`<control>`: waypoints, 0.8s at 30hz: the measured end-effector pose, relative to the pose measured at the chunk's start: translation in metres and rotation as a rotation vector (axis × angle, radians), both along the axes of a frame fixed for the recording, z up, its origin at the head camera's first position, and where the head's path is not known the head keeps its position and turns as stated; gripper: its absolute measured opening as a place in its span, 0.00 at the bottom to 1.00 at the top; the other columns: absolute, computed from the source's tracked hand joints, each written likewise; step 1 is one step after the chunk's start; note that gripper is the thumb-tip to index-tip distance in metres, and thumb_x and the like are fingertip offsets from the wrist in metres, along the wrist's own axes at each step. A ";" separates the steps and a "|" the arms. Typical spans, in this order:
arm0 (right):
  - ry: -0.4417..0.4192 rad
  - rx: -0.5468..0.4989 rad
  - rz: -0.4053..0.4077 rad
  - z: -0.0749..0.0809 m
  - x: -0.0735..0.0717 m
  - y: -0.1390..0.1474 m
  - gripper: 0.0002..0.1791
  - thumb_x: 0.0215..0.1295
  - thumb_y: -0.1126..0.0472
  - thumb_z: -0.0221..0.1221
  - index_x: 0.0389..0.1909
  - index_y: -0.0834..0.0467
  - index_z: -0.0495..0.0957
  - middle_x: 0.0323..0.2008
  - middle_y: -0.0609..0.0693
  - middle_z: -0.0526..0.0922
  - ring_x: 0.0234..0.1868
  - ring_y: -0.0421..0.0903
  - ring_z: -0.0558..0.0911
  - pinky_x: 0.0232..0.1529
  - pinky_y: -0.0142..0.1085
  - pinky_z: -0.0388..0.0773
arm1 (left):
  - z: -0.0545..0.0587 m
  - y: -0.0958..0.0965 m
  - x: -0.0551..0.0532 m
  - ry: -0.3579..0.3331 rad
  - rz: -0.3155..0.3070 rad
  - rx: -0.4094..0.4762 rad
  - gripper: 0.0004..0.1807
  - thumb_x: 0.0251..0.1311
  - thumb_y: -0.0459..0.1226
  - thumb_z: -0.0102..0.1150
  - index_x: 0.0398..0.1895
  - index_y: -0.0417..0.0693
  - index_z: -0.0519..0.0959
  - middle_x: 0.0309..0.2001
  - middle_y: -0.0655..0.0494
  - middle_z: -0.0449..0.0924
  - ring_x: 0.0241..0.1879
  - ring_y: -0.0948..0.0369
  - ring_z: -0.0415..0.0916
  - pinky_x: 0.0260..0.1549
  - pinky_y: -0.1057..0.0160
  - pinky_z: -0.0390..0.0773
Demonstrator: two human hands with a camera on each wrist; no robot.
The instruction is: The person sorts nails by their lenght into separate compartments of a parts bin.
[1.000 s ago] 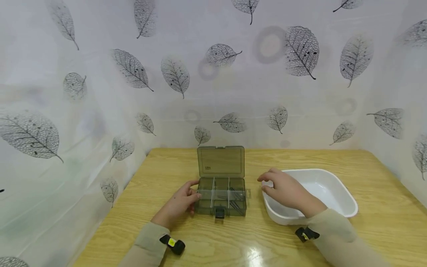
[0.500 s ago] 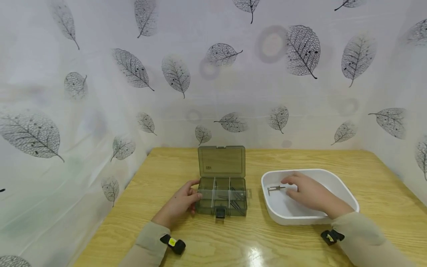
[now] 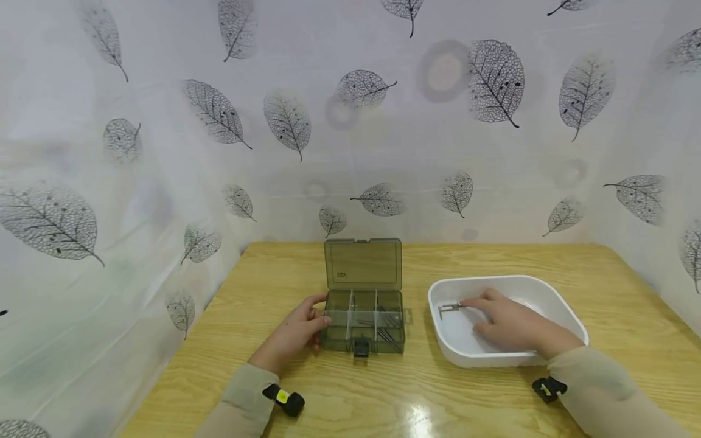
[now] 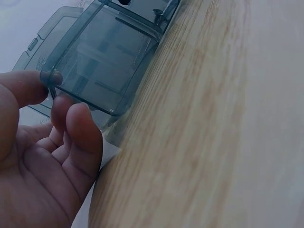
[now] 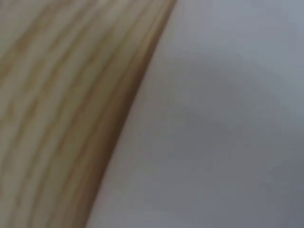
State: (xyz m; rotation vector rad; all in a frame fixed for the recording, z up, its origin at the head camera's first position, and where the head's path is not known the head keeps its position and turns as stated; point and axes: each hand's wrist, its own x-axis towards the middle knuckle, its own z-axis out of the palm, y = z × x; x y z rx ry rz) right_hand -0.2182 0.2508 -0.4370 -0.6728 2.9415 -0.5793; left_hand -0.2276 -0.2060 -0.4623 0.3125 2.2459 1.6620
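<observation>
A smoky, see-through compartment box (image 3: 335, 340) stands on the table with its lid (image 3: 364, 264) raised. Dark, thin metal pieces (image 3: 386, 336) lie in its right-hand compartments. My left hand (image 3: 296, 331) holds the box by its left side; in the left wrist view, thumb and fingers pinch a corner. Over at the right, my right hand (image 3: 509, 322) reaches down into a white plastic basin (image 3: 446, 354). Its index fingertip is right at small metal screws (image 3: 450, 308) on the basin floor, with thumb and index spread apart. Only blurred basin wall and table fill the right wrist view.
The wooden table (image 3: 274, 267) carries both containers, with a gap between them. A black clasp (image 3: 361, 348) hangs at the box's front. Behind the table hangs a white curtain (image 3: 306, 201) with a leaf print. Each sleeve bears a black wrist camera (image 3: 294, 404).
My right hand has moved from over the basin's left rim rightward and down into it, uncovering the screws; its index finger then came to them. My left hand stays on the box.
</observation>
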 end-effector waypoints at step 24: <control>0.036 0.049 -0.044 -0.001 0.001 0.002 0.07 0.60 0.61 0.66 0.33 0.48 0.76 0.35 0.46 0.72 0.33 0.42 0.71 0.36 0.42 0.73 | 0.002 0.002 0.001 -0.005 -0.008 0.004 0.36 0.75 0.41 0.55 0.80 0.49 0.52 0.37 0.44 0.72 0.25 0.55 0.70 0.27 0.53 0.81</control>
